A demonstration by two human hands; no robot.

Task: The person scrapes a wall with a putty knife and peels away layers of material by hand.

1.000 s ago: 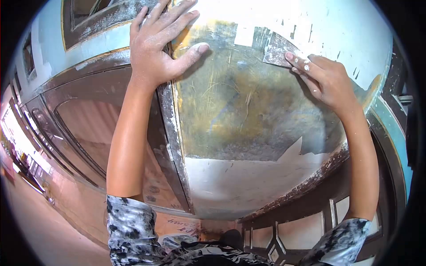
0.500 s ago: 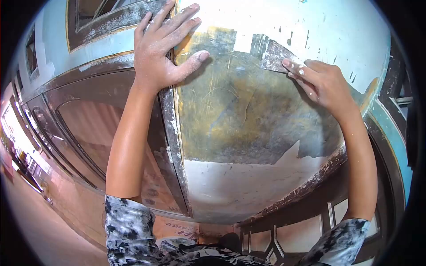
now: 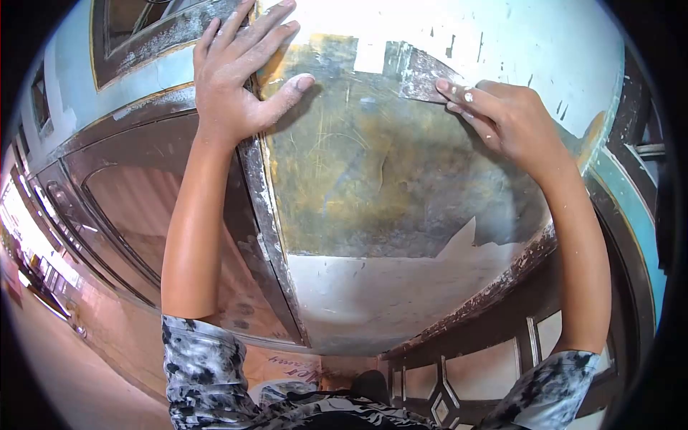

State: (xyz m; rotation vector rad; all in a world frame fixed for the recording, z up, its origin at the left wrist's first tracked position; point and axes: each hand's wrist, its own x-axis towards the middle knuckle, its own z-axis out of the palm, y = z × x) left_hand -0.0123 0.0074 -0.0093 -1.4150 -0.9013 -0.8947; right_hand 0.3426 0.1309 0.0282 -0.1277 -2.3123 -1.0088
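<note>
— So, where's the scraper (image 3: 419,75)?
— Far right on the panel (image 3: 373,172), blade flat on the bare patch, right hand (image 3: 502,118) clamped on it, fingers pressing the blade.
— And the left hand (image 3: 236,72)?
— Spread open, palm flat on the panel's left edge, holding nothing.

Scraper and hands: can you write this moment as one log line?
left hand: flat on door panel, open | right hand: holds scraper, blade on paint edge | panel: scraped patch, pale paint around
</note>
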